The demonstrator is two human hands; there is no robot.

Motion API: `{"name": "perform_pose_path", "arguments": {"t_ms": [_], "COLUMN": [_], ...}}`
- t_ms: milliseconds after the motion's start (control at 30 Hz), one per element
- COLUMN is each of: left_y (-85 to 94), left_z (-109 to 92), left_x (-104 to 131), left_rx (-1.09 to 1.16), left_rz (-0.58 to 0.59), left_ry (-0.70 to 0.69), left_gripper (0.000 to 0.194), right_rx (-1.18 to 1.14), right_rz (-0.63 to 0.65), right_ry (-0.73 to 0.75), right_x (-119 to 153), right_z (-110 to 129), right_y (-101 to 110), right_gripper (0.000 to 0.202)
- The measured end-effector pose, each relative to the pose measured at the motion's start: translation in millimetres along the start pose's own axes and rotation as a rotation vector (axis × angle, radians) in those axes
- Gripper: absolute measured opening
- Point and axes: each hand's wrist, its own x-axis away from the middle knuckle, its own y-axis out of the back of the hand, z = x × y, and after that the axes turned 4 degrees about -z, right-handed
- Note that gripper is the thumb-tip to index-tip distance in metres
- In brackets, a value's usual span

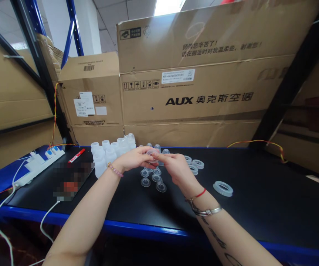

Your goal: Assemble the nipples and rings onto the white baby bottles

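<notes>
My left hand [137, 159] and my right hand [176, 164] meet above the black table. Pinched between the fingers of both is a translucent ring [152, 152]; fingers cover part of it, and I cannot tell whether a nipple sits inside. Below and behind the hands stand several clear bottle nipples [160, 186] with wide round flanges. Left of my left hand is a cluster of frosted white bottles [100, 162]. Beyond my right hand lie several loose translucent rings [197, 164], and a stack of similar rings [223, 188] rests farther right.
A phone [74, 183], blurred out, lies at left with a white cable. Near it are a red marker [76, 155] and a white power strip [41, 166]. Large cardboard boxes [203, 129] wall off the back. The blue table edge [148, 228] runs beneath my forearms.
</notes>
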Motion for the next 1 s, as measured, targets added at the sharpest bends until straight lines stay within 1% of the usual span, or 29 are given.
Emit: {"name": "perform_pose_path", "arguments": {"t_ms": [100,167,333,467,567,700,767,833,900,967,1000], "left_y": [1.2,0.5,-9.8,-18.7,-23.0,-29.7,-32.8,-33.7,-31.8,-27.4,-24.9], "left_z": [0,0,2,8,14,15,14,13,13,15,16], "left_x": [-1,-2,-5,-7,-7,-5,-4,-3,-5,-7,-9], "left_rx": [0.041,0.045,-0.091,-0.271,-0.418,-0.736,-0.865,-0.911,-0.884,-0.763,-0.667], "left_rz": [0.007,-0.006,-0.144,-0.286,-0.397,-0.575,-0.625,-0.624,-0.611,-0.566,-0.519], "left_ry": [0.006,-0.010,-0.079,-0.172,-0.207,-0.318,-0.345,-0.343,-0.352,-0.339,-0.315], "left_gripper": [0.026,0.024,0.015,0.021,0.025,0.026,0.028,0.029,0.027,0.025,0.025], "right_rx": [0.058,0.077,0.168,0.256,0.363,0.587,0.692,0.768,0.812,0.813,0.790], "right_rz": [0.016,0.013,-0.029,-0.071,-0.112,-0.195,-0.209,-0.206,-0.212,-0.233,-0.237], "right_ry": [0.094,0.132,0.164,0.198,0.206,0.303,0.324,0.325,0.345,0.385,0.394], "right_x": [-4,-7,-9,-7,-5,-1,2,5,7,6,5], "right_z": [-6,-10,-14,-11,-11,-13,-12,-11,-9,-9,-9], "right_y": [1,1,3,3,2,-1,-2,-4,-5,-5,-4], "right_gripper": [0.029,0.029,0.027,0.028,0.027,0.030,0.032,0.034,0.035,0.034,0.033]}}
